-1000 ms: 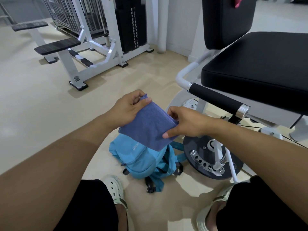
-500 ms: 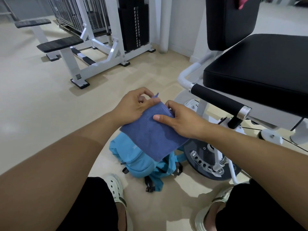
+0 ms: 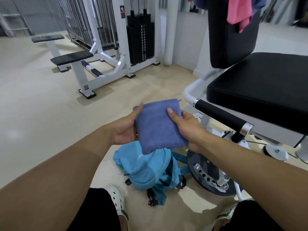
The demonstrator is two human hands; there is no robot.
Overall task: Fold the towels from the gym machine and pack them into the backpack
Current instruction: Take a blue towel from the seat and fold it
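A folded blue towel (image 3: 158,127) is held in the air between both hands, directly above the light blue backpack (image 3: 146,169) that lies on the floor. My left hand (image 3: 126,129) grips the towel's left edge, thumb on top near the far corner. My right hand (image 3: 186,125) grips the right edge, thumb lying on the top face. A pink towel (image 3: 240,12) hangs over the black backrest of the gym machine at the upper right, with darker cloth partly visible beside it.
The gym machine's black seat (image 3: 260,90) and padded handle (image 3: 221,117) stand close on the right, with a round weight plate (image 3: 208,174) by the backpack. A white bench and weight stack (image 3: 140,39) stand at the back. My feet in pale clogs (image 3: 116,200) flank the backpack.
Both hands have shifted to the towel's side edges and turned it flatter and higher. The camera has tilted up, bringing the pink towel on the backrest into view.
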